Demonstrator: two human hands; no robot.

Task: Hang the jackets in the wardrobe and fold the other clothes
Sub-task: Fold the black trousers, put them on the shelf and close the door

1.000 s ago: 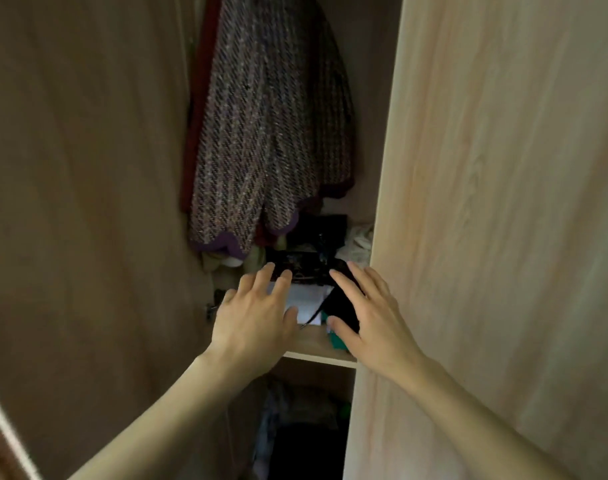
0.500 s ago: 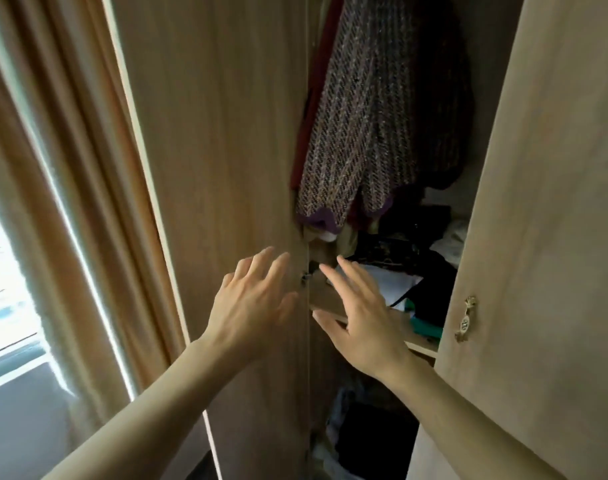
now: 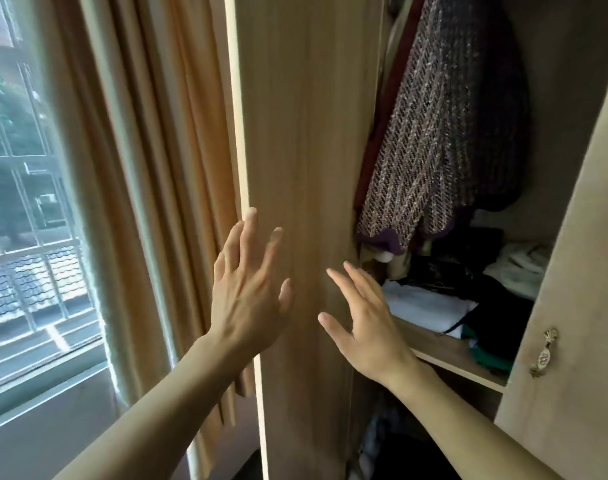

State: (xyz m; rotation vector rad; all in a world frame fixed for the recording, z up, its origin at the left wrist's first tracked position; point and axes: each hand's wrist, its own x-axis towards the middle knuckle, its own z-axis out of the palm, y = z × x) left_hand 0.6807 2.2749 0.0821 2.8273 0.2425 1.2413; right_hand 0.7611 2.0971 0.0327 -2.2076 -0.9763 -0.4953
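A purple-and-white tweed jacket (image 3: 430, 140) hangs inside the open wardrobe at the upper right, with a dark red garment (image 3: 385, 109) behind its left side. Folded clothes, white (image 3: 423, 301), black and green, lie on the wooden shelf (image 3: 444, 351) beneath it. My left hand (image 3: 250, 292) is raised with spread straight fingers in front of the left wardrobe door (image 3: 302, 133), near its outer edge. My right hand (image 3: 364, 320) is held flat, fingers straight, in front of the same door's hinge side. Neither hand holds anything.
The right wardrobe door (image 3: 572, 271) with a small metal handle (image 3: 543, 353) stands at the right edge. Beige curtains (image 3: 164, 168) and a barred window (image 3: 29, 202) fill the left. More dark clothes lie in the compartment below the shelf (image 3: 399, 448).
The view has swung left, bringing the curtain and window into sight. Both hands have drawn back from the shelf and now sit in front of the left door.
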